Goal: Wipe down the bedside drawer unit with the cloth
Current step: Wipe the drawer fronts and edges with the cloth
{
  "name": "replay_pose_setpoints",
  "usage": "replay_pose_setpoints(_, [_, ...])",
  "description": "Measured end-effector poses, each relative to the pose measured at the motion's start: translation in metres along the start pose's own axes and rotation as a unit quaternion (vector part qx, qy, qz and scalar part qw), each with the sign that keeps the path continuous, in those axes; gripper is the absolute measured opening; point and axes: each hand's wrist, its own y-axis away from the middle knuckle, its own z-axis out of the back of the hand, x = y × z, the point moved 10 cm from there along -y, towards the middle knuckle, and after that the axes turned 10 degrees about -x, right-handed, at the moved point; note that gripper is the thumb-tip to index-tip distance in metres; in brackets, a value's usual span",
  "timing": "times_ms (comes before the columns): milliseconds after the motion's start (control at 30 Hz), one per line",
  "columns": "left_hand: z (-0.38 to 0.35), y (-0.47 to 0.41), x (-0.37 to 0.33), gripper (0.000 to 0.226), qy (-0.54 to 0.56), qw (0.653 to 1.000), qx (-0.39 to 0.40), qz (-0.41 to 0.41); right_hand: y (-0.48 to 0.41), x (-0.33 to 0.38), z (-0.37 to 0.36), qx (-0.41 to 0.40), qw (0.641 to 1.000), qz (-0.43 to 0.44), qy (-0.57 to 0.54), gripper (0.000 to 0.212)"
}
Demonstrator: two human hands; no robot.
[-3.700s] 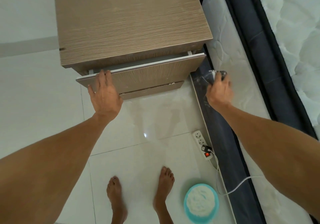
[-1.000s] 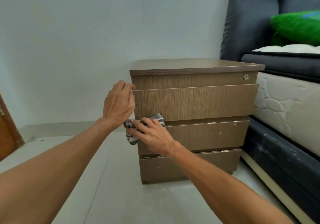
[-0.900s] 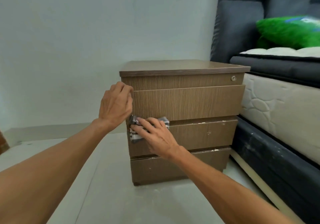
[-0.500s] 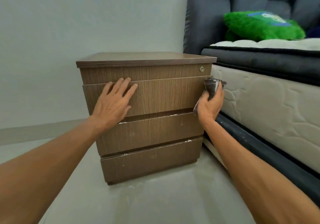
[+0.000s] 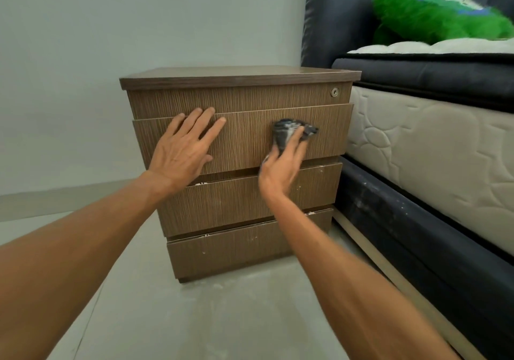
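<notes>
The right hand clutches a dark grey cloth against the top drawer front of the wooden bedside drawer unit; the left hand lies flat and empty beside it. A mattress and dark bed frame flank the unit's right side, a green plush pillow above.

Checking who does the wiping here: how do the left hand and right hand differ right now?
The left hand lies flat and empty with fingers spread; the right hand presses a bunched grey cloth. The left hand sits toward the top drawer front's left side, the right hand toward its right. Both touch that same drawer front.
</notes>
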Motion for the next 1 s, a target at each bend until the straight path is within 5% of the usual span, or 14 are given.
replay_pose_setpoints(167, [0.012, 0.018, 0.009, 0.069, 0.021, 0.998, -0.035, 0.042, 0.068, 0.043, -0.029, 0.111, 0.979, 0.162, 0.058, 0.074])
replay_pose_setpoints(333, [0.016, 0.079, 0.048, 0.029, 0.063, 0.968, -0.043, 0.241, 0.136, 0.052, -0.042, 0.278, 0.907, 0.303, 0.087, 0.064])
replay_pose_setpoints(467, [-0.005, 0.124, 0.056, 0.017, 0.094, 0.945, 0.025, 0.313, 0.142, 0.037, -0.035, 0.286, 0.909, 0.286, 0.1, 0.064])
replay_pose_setpoints(700, [-0.033, 0.154, 0.051, 0.034, 0.124, 0.916, 0.108, 0.367, 0.135, 0.034, -0.021, 0.28, 0.904, 0.297, 0.13, 0.064])
replay_pose_setpoints(1000, [-0.039, 0.154, 0.055, 0.039, 0.154, 0.894, 0.113, 0.406, 0.146, 0.058, -0.032, 0.281, 0.883, 0.352, 0.131, 0.063])
